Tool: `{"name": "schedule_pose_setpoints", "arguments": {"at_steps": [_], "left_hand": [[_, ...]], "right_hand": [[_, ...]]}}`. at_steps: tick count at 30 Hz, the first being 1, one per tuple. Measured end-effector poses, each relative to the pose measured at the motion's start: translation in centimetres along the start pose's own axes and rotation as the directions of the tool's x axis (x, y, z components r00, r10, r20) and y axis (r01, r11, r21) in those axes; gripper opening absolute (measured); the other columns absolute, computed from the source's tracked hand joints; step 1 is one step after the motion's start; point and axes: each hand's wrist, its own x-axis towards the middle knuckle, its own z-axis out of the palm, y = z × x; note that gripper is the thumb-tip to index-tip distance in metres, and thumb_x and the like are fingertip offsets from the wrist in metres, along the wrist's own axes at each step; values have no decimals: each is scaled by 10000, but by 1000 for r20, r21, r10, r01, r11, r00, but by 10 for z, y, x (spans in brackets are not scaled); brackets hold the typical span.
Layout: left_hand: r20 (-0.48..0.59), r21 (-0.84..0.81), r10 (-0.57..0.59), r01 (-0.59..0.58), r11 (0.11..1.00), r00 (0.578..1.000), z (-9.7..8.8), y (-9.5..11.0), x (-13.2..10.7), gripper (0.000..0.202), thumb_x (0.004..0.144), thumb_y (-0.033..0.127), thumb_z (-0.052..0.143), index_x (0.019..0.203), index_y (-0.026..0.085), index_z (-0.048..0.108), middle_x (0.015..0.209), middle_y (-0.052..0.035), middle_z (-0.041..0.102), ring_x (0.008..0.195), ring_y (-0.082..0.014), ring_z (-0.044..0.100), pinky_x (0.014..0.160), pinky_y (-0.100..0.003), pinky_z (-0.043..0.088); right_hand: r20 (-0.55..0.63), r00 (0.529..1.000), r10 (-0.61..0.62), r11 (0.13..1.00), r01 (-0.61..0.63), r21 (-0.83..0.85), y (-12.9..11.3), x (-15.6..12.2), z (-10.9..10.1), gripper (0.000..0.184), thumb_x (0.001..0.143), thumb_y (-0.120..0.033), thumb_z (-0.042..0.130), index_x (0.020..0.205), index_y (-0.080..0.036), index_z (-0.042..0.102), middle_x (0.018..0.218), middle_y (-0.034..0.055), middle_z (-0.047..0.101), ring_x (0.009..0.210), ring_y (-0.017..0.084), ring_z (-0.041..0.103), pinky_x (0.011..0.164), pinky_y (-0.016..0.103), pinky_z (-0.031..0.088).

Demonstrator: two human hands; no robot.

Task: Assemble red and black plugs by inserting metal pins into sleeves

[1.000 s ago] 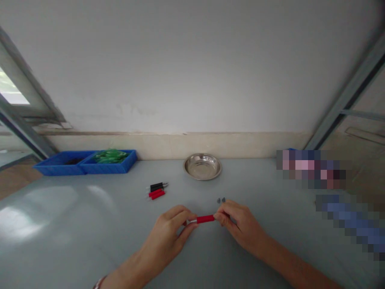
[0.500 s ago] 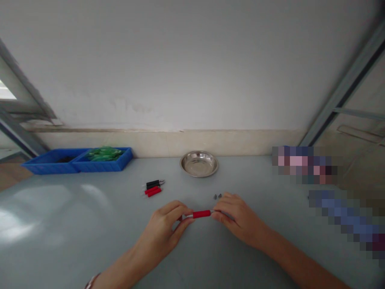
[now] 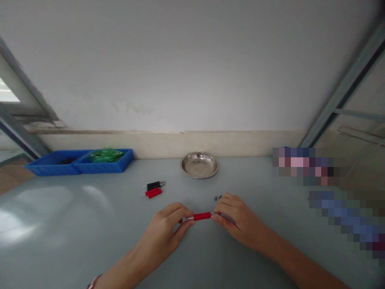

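Observation:
A slim red-sleeved rod [image 3: 202, 216] with thin metallic ends is held level between my two hands, above the table. My left hand [image 3: 167, 226] pinches its left end between thumb and fingers. At the other end, my right hand [image 3: 236, 216] closes its thumb and fingertips on the thin metal part, hiding the tip. Just beyond my right fingers lie two small dark metal pieces [image 3: 215, 198]. Farther left on the table rest similar black rods [image 3: 153, 186] and red rods [image 3: 155, 194], side by side, with light tips.
A round shallow steel dish [image 3: 199, 174] stands near the wall. Two blue trays [image 3: 102, 168] sit at the back left, one with green items [image 3: 106, 155], the other with dark contents. Blurred-out patches cover the right side. The grey table [image 3: 90, 233] meets a pale wall.
The whole view has shifted very slightly. Both hands keep their hold on the red-sleeved rod, and nothing on the table has visibly moved.

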Motion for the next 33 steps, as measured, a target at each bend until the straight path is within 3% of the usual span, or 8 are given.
{"name": "schedule_pose_setpoints", "arguments": {"at_steps": [21, 29, 33], "left_hand": [[-69, 16, 115, -114, 993, 991, -3, -3, -2, 96, 837, 181, 481, 830, 179, 577, 794, -18, 572, 724, -120, 553, 655, -214, 455], [-89, 62, 86, -81, 995, 992, 0, -4, -2, 126, 836, 182, 477, 755, 171, 572, 745, -13, 543, 667, -112, 527, 613, -209, 443], [-76, 89, 79, -72, 993, 994, 0, -6, -4, 123, 847, 213, 468, 830, 184, 586, 753, -15, 543, 675, -115, 529, 614, -211, 447]], "right_hand": [[6, 1000, 6, 991, -7, 137, 1, -1, 6, 326, 912, -354, 348, 717, -170, 534, 686, 17, 543, 724, 154, 446, 680, 303, 336], [-8, 1000, 13, 992, -12, 124, 0, -1, 5, 307, 902, -344, 384, 739, -168, 575, 691, 23, 568, 721, 154, 466, 679, 299, 341], [-26, 999, 36, 992, -32, 124, -2, 0, 2, 302, 902, -336, 386, 748, -170, 585, 695, 20, 574, 700, 144, 476, 664, 287, 343]]}}
